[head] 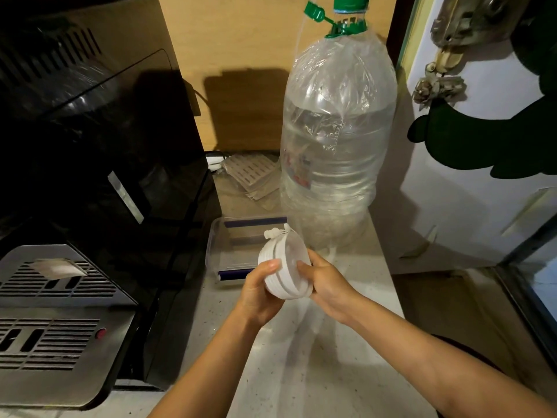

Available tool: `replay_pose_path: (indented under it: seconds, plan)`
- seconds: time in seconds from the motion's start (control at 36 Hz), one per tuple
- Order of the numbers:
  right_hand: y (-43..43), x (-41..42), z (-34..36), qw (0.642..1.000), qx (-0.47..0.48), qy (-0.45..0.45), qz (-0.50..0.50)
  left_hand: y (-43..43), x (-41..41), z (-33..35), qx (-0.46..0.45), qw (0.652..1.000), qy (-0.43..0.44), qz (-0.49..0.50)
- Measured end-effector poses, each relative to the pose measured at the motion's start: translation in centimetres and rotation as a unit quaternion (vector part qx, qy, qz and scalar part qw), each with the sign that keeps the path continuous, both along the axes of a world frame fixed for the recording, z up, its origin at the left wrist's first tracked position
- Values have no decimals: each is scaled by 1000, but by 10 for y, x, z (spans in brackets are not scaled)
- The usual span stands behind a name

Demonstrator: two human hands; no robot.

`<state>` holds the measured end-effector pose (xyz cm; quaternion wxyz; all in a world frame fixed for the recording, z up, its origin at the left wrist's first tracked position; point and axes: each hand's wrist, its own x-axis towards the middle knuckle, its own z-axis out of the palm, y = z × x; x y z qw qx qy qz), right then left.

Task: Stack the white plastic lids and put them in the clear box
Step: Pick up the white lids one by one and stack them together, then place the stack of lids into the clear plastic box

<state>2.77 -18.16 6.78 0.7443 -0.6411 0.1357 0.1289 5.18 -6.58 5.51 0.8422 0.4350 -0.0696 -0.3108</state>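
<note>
A stack of several white plastic lids (pixel 283 263) is held on edge above the counter, small tabs sticking up at its top. My left hand (pixel 259 294) grips the stack from the left, thumb across its rims. My right hand (pixel 324 282) presses on its flat right face. Just behind the stack lies the clear box (pixel 224 251), a shallow rectangular container with dark blue clips, standing open on the counter. The stack hides the box's right part.
A large clear water bottle (pixel 337 146) with a green cap stands right behind the box. A black coffee machine (pixel 99 164) with a steel drip tray (pixel 54 321) fills the left. A slotted plastic sheet (pixel 253 173) lies at the back. The counter edge drops off at right.
</note>
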Motion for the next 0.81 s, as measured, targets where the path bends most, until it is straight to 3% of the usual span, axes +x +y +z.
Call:
replay_pose_path:
  seconds: [0.33,0.61,0.81]
  plan:
    - [-4,5,-4,998,6,36,-51,2,7,-4,55,998,-22,10]
    - [-13,13,-6,992,-58,18,-107,13,12,3,212,970,-117,-27]
    - [-17,22,-14,980,-130,11,-148,18,23,11,281,958,-45,24]
